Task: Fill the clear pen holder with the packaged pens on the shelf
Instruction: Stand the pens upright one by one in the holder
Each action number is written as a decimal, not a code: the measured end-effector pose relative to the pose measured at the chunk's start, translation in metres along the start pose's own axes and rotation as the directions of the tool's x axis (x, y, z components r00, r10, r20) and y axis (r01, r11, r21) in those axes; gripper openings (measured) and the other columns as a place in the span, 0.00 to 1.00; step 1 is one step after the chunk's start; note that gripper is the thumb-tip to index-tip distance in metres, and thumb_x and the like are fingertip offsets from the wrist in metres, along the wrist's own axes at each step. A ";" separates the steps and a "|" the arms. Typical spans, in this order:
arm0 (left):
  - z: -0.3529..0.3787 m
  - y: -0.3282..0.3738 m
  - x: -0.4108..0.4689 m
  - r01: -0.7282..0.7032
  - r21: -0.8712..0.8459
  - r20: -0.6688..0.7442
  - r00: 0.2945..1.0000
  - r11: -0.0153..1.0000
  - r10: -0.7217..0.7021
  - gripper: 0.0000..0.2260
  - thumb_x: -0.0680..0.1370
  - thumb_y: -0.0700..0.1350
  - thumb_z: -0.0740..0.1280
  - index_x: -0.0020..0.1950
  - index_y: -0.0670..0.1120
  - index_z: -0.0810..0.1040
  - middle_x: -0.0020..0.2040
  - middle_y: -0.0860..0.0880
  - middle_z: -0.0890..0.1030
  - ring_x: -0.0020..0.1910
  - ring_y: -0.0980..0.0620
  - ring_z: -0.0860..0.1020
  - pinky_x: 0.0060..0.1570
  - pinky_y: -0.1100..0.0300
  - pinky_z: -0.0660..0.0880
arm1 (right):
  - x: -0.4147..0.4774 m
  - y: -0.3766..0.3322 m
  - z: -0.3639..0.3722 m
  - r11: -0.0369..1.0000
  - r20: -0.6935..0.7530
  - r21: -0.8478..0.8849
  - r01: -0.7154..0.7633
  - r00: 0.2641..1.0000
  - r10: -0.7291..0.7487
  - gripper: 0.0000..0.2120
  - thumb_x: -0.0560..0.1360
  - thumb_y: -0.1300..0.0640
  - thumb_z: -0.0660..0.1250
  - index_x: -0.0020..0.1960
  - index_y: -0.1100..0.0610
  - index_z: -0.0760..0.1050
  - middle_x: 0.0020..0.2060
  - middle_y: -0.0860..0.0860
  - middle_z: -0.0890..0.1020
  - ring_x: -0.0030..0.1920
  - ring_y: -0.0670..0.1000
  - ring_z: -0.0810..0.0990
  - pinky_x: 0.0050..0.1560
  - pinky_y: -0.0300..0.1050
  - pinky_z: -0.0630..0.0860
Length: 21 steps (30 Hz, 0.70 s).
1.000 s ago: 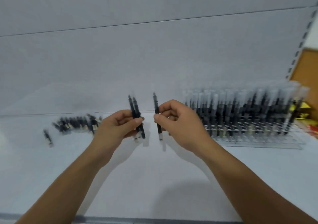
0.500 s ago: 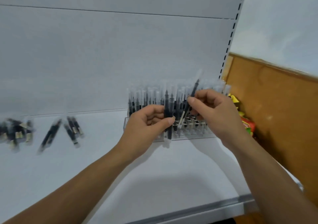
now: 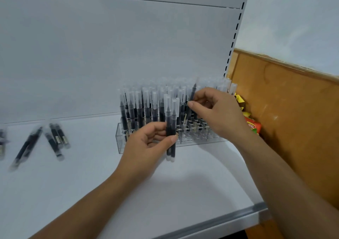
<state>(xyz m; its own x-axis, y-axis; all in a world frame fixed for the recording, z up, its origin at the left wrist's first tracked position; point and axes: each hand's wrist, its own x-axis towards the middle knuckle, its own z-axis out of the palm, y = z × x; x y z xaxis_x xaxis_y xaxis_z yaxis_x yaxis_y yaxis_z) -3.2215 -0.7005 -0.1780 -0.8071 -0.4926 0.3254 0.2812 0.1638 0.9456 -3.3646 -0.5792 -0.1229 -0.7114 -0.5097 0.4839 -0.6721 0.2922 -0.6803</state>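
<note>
A clear pen holder [image 3: 120, 143] stands at the back right of the white shelf, packed with several upright black pens with frosted caps. My left hand [image 3: 146, 147] grips two packaged pens [image 3: 170, 128] upright, just in front of the holder. My right hand [image 3: 218, 110] pinches a single pen [image 3: 191, 96], tilted, with its lower end down among the holder's pens. Loose packaged pens [image 3: 55, 139] lie on the shelf at the left.
The shelf's grey front edge [image 3: 220, 220] runs along the bottom right. A slotted upright [image 3: 235, 36] and an orange-brown board [image 3: 293, 119] stand to the right. Colourful snack packets [image 3: 252, 125] sit beside the holder. The white back panel rises behind.
The view has swung right from the loose pile to the holder. Both hands moved with their pens to the holder, and my right hand has lowered its pen in among the standing ones.
</note>
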 end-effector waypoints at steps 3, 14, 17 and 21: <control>0.000 0.000 0.000 -0.002 0.004 0.016 1.000 1.000 0.002 0.08 0.73 0.35 0.72 0.48 0.45 0.82 0.39 0.46 0.84 0.37 0.51 0.81 0.41 0.62 0.78 | 0.000 0.002 0.003 0.990 0.114 -0.142 0.001 0.993 0.015 0.04 0.74 0.50 0.72 0.45 0.48 0.78 0.36 0.41 0.79 0.38 0.41 0.77 0.42 0.40 0.77; 0.000 -0.002 -0.001 0.031 -0.016 0.024 0.999 0.999 -0.031 0.09 0.72 0.35 0.73 0.47 0.49 0.82 0.41 0.48 0.84 0.40 0.50 0.82 0.42 0.62 0.79 | -0.015 0.007 0.003 0.986 0.087 -0.164 -0.041 0.995 0.056 0.05 0.74 0.48 0.71 0.45 0.48 0.82 0.36 0.42 0.82 0.39 0.42 0.79 0.41 0.40 0.77; 0.001 -0.002 -0.001 0.035 -0.009 0.026 0.999 0.999 -0.035 0.09 0.72 0.36 0.73 0.47 0.49 0.82 0.41 0.48 0.84 0.39 0.53 0.81 0.42 0.63 0.78 | -0.028 0.002 -0.004 0.996 0.100 0.075 -0.044 0.994 0.037 0.02 0.75 0.51 0.71 0.45 0.48 0.82 0.36 0.44 0.82 0.36 0.45 0.79 0.36 0.37 0.76; 0.000 -0.003 0.000 0.022 0.013 0.050 0.999 1.000 -0.022 0.09 0.72 0.36 0.73 0.48 0.49 0.83 0.40 0.48 0.84 0.39 0.53 0.81 0.40 0.63 0.78 | -0.038 -0.008 -0.002 0.968 0.306 0.236 -0.091 0.952 0.015 0.03 0.73 0.51 0.73 0.46 0.48 0.82 0.35 0.47 0.82 0.35 0.54 0.79 0.33 0.34 0.73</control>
<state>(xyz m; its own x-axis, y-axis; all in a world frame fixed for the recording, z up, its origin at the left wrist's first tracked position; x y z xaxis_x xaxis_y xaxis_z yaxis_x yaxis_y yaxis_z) -3.2223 -0.7004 -0.1804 -0.8380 -0.4530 0.3041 0.2570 0.1639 0.9524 -3.3323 -0.5605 -0.1347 -0.6243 -0.7285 0.2820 -0.5374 0.1384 -0.8319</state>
